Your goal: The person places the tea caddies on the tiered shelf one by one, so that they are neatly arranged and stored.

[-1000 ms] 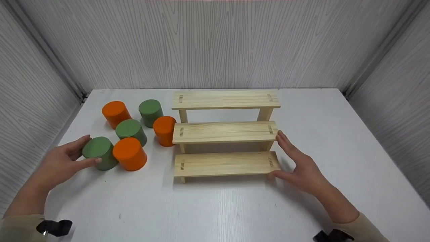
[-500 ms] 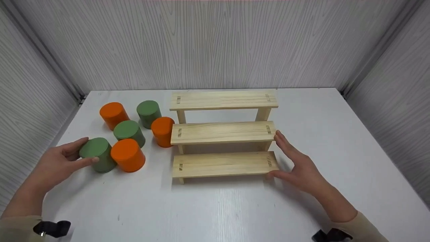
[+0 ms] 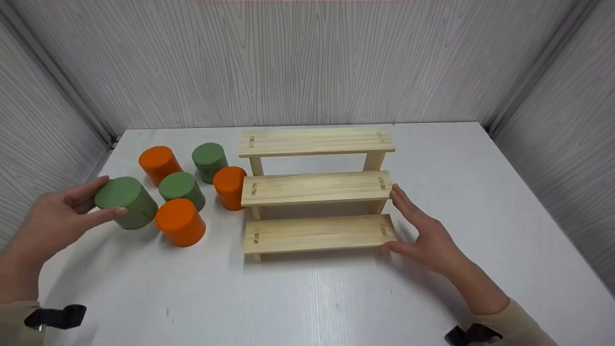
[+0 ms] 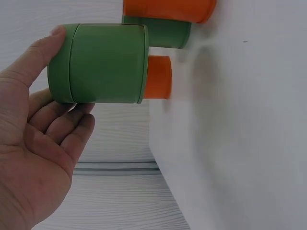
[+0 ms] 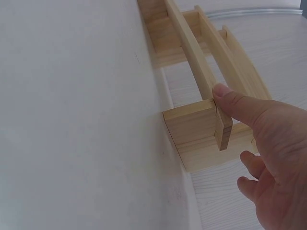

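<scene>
In the head view my left hand (image 3: 60, 218) grips a green lidded canister (image 3: 134, 209) between thumb and fingers, slightly tilted and raised off the white table. The left wrist view shows the same green canister (image 4: 108, 62) with the thumb at its lid end. A three-step wooden display stand (image 3: 317, 187) stands at the centre. My right hand (image 3: 435, 242) touches its right end, fingers fairly straight. In the right wrist view the thumb lies on the lowest step's edge, and two fingertips (image 5: 249, 187) hang loosely beside the stand (image 5: 192, 129).
Right beside the held canister stands an orange canister (image 3: 180, 222). Behind it are a green canister (image 3: 190, 192) and another orange one (image 3: 161, 166). Near the stand's left side are a green canister (image 3: 211, 163) and an orange canister (image 3: 229, 190). Grey wood-grain panels (image 3: 307, 62) enclose the table.
My left hand has lifted the green canister from the table, moving it up and a little left, away from the orange one. My right hand stays at the stand.
</scene>
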A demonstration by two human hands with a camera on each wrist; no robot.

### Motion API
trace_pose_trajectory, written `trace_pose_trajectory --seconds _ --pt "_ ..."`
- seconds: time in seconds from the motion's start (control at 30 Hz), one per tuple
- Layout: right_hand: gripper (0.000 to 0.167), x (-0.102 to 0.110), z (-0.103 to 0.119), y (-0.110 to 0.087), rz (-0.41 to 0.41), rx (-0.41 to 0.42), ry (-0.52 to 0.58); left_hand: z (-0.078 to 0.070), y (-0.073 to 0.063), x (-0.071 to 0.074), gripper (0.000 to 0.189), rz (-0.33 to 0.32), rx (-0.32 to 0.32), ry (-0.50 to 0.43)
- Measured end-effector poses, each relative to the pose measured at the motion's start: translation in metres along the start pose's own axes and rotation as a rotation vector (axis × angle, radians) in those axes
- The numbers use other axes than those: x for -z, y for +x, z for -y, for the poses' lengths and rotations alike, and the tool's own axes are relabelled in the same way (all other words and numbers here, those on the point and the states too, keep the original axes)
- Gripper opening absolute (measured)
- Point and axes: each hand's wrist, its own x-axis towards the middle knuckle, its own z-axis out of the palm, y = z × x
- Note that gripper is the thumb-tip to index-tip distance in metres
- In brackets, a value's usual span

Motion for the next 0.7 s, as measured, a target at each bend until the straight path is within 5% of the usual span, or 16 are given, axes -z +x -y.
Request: trace_pose_trajectory --seconds 0.33,0.5,0.7 --pt "0.115 0.000 0.001 0.000 -0.007 0.004 0.013 -0.059 0.003 0.013 0.088 -0.037 -0.133 -0.035" --pt "0.115 -0.001 0.001 0.000 -0.010 0.014 0.003 -0.094 -0.003 0.006 0.082 0.003 -0.194 -0.069" --pt "0.115 -0.001 0.000 0.000 -0.012 0.024 -0.005 -0.132 -0.006 -0.012 0.076 0.061 -0.376 -0.104"
